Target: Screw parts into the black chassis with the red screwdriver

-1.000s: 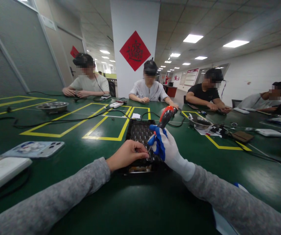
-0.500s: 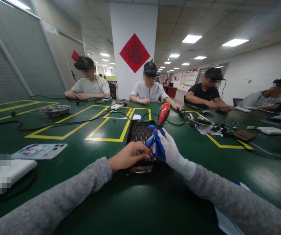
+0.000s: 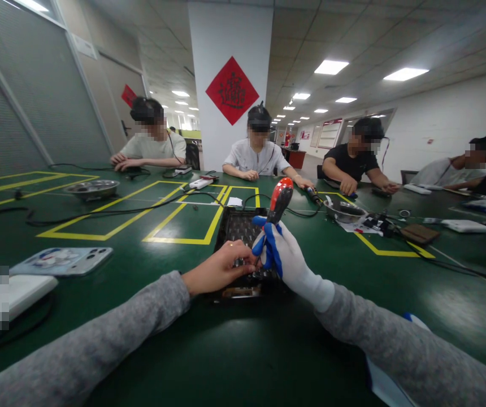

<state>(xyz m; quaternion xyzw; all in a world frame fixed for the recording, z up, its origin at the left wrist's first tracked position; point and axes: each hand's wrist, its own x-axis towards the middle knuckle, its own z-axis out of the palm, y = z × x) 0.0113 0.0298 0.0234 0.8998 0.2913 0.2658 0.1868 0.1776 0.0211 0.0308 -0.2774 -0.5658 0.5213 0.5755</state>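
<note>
My right hand, in a white and blue glove, is closed around a screwdriver with a red and black handle. The tool stands nearly upright, its shaft pointing down into a black rectangular case on the table. Bare and closed at the fingertips, my left hand meets the shaft's lower end over the case. Whatever its fingers pinch there is too small to make out. Both hands cover part of the case's patterned inside, and the screwdriver's tip is hidden.
A phone and a white device lie at left. Metal bowls stand farther off, with black cables across the green table. Another white and blue glove lies by my right forearm. Several people sit opposite.
My view shifts slightly, so most things sit a little farther left. Both hands stay over the case with the screwdriver held. The co-worker in black has moved one hand.
</note>
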